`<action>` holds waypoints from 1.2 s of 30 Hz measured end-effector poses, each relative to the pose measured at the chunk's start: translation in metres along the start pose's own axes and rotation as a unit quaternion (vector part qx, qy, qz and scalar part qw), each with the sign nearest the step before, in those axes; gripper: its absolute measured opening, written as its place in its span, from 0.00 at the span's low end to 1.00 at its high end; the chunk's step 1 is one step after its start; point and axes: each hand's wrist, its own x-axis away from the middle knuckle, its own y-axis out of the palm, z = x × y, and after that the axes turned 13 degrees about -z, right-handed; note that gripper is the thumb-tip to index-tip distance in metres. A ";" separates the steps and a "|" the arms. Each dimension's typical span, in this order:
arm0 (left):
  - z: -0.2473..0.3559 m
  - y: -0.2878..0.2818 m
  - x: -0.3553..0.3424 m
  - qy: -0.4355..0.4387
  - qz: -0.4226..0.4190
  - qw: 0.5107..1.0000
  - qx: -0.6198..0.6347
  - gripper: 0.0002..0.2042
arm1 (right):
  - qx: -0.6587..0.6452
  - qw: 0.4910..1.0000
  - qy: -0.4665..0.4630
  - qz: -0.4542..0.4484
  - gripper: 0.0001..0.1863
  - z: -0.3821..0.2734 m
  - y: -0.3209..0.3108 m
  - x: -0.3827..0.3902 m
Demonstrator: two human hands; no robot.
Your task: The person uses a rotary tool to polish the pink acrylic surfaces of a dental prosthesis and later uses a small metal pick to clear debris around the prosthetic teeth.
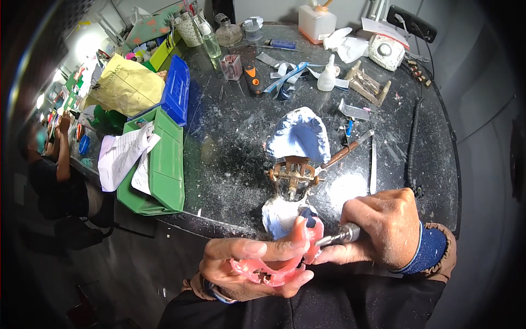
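Dusty bench (219, 164) beyond pink dental plate (289, 267). Fingers clamped: left hand (233, 257) on plate, right hand (383, 225) on drill (347, 233). Advise light strokes.

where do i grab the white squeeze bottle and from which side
Grip the white bottle around its rounded body, probably from the near side: it seems to stand upright, narrow nozzle pointing up, with a blue strip lying to its left.

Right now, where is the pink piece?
In the head view, the pink piece is at lower centre, held in the left hand, beside the metal tool in the right hand.
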 end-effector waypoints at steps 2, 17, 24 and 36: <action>0.000 0.000 0.001 -0.001 0.000 1.000 0.002 0.31 | -0.016 0.999 0.035 0.014 0.27 0.000 0.001 -0.001; 0.006 -0.003 -0.012 -0.044 -0.011 0.681 0.731 0.23 | 0.016 1.000 0.010 0.014 0.26 -0.003 0.006 -0.002; 0.010 -0.002 -0.009 -0.126 0.036 0.663 0.737 0.20 | 0.030 0.999 0.012 0.016 0.26 -0.003 0.007 -0.002; 0.011 0.004 -0.002 -0.061 -0.034 0.866 0.496 0.19 | 0.033 0.998 0.040 0.029 0.26 -0.001 0.004 -0.005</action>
